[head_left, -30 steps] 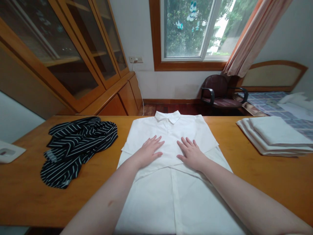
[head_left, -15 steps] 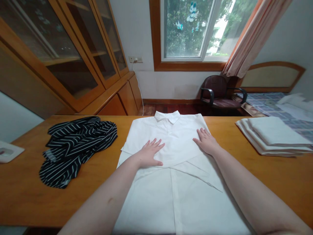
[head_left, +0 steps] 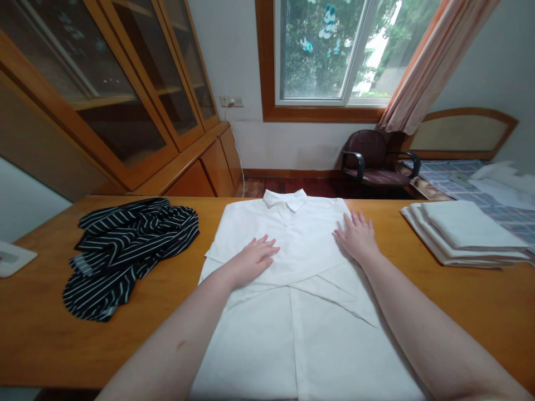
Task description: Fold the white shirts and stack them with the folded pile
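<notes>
A white collared shirt lies face down on the wooden table, collar at the far edge, both sleeves folded across its back. My left hand rests flat on the shirt's left half, fingers stretched out and close together. My right hand lies flat at the shirt's right edge near the shoulder, fingers spread. Neither hand holds anything.
A black and white striped garment is crumpled at the table's left. A stack of folded white cloths sits at the right. A white object shows at the far left edge. Beyond the table stand a wooden cabinet, a dark armchair and a bed.
My right hand slid from the middle of the shirt out to its right edge, and the right side now lies folded in. My left hand barely moved.
</notes>
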A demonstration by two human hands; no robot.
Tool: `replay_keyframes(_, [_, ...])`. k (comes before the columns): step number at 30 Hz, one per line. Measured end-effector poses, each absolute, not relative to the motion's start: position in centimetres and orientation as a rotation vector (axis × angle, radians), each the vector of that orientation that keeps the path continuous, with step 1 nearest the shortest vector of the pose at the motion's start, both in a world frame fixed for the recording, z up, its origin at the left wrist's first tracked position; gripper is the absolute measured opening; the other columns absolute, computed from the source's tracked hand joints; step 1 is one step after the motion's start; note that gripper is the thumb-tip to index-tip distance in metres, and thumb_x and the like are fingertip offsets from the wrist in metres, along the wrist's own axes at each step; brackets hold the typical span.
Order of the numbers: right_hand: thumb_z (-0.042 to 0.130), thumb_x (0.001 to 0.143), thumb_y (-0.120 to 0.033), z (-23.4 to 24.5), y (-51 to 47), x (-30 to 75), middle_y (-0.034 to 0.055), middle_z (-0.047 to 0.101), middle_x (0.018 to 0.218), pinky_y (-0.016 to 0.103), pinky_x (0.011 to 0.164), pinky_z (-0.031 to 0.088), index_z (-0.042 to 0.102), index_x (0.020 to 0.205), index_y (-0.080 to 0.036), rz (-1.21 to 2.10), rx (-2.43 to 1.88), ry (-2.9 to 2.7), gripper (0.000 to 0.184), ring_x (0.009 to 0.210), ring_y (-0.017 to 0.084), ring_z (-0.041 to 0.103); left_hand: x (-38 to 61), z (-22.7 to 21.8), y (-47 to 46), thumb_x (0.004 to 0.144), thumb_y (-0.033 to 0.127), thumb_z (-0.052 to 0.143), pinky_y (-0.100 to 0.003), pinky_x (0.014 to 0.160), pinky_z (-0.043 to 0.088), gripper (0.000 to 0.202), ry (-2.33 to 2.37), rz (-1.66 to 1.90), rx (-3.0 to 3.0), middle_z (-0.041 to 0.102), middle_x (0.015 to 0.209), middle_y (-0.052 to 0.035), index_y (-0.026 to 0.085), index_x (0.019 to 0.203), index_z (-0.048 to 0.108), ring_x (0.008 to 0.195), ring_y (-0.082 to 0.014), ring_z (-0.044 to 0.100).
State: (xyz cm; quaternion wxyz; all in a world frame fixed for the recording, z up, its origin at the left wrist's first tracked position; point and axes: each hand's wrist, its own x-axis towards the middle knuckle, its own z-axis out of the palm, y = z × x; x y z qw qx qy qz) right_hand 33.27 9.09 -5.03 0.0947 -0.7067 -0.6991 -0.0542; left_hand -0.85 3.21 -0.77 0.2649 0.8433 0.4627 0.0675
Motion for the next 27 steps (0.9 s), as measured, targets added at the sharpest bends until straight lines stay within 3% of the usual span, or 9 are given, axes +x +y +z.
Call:
replay_keyframes(3, [0.034, 0.09, -0.049, -4.8, 8.4, 32.1, 0.0122, 0.027, 0.149, 0.045, 0.109, 0.02, 0.038, 0.139, -0.015, -0.018, -1.767, -2.349, 0.06, 0.137, 0.027, 0.022, -0.3, 1.3, 1.8, 0.085, 0.032, 0.041, -0.032, 0.091, 0.038, 0.031, 1.278, 0.2, 2.253, 0.065, 0.11, -0.0043, 0.024, 0.103, 0.065, 0.104, -0.0204, 0.055])
replay_keyframes(6, [0.034, 0.09, -0.052, -5.1, 7.9, 31.4, 0.012, 0.033, 0.146, 0.045, 0.108, 0.024, 0.039, 0.139, -0.017, 0.163, -1.648, -2.484, 0.061, 0.135, 0.027, 0.027, 0.3, 2.3, 0.4, 0.068, 0.038, 0.061, -0.03, 0.067, 0.041, 0.018, 1.298, -0.048, 2.221, 0.066, 0.086, -0.0021, 0.025, 0.081, 0.064, 0.079, -0.0205, 0.058])
replay_keyframes(9, [0.035, 0.09, -0.053, -5.5, 8.0, 31.4, 0.0119, 0.033, 0.146, 0.045, 0.109, 0.022, 0.039, 0.139, -0.017, 0.236, -1.653, -2.495, 0.06, 0.135, 0.026, 0.027, 0.6, 2.2, -0.4, 0.052, 0.037, 0.072, -0.03, 0.059, 0.037, 0.032, 1.388, -0.241, 2.218, 0.065, 0.084, -0.0032, 0.025, 0.079, 0.06, 0.075, -0.0231, 0.057])
replay_keyframes(14, [0.036, 0.09, -0.052, -5.7, 8.3, 31.7, 0.0112, 0.031, 0.147, 0.046, 0.109, 0.022, 0.038, 0.139, -0.018, 0.27, -1.645, -2.479, 0.059, 0.136, 0.025, 0.025, 0.2, 2.2, -0.5, 0.062, 0.02, 0.055, -0.03, 0.057, 0.035, 0.01, 1.517, -0.327, 2.155, 0.065, 0.077, -0.0042, 0.024, 0.071, 0.058, 0.071, -0.0218, 0.057])
replay_keyframes(27, [0.035, 0.09, -0.051, -5.4, 8.2, 31.5, 0.0104, 0.032, 0.147, 0.044, 0.11, 0.021, 0.04, 0.138, -0.017, 0.274, -1.662, -2.475, 0.059, 0.136, 0.025, 0.025, -1.4, 2.3, 0.2, 0.054, 0.021, 0.051, -0.028, 0.048, 0.035, 0.018, 1.27, -0.439, 1.941, 0.066, 0.069, 0.0017, 0.025, 0.069, 0.06, 0.061, -0.0196, 0.057])
